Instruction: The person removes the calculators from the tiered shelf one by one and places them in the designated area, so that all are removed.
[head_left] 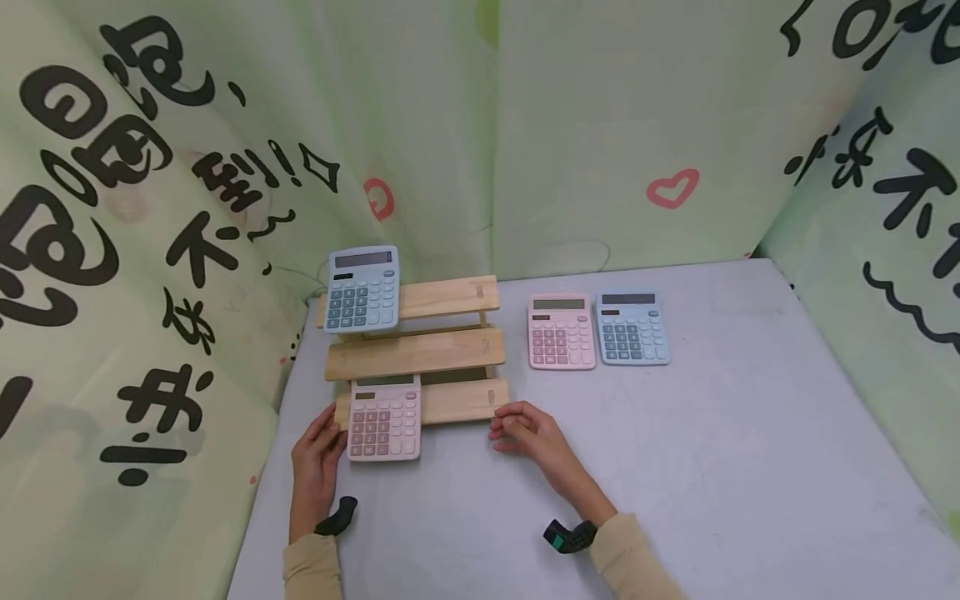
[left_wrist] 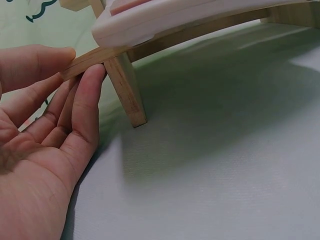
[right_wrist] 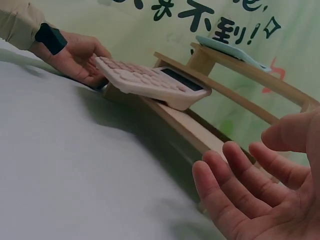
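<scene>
A three-tier wooden rack (head_left: 415, 353) stands on the left of the table. My left hand (head_left: 318, 461) holds the left end of its lowest board, thumb on top and fingers underneath, as the left wrist view shows. By the board's right end is my right hand (head_left: 536, 437), its loosely bent fingers (right_wrist: 215, 192) around nothing. A pink calculator (head_left: 385, 423) lies on the lowest board and sticks out over its front edge, close to my left hand. On the top board at the left, a blue calculator (head_left: 363, 290) leans back.
To the right of the rack, a second pink calculator (head_left: 561, 332) and a second blue calculator (head_left: 632, 328) lie side by side on the white table (head_left: 675, 467). A pale green curtain (head_left: 585, 167) with black writing surrounds the table at the back and sides.
</scene>
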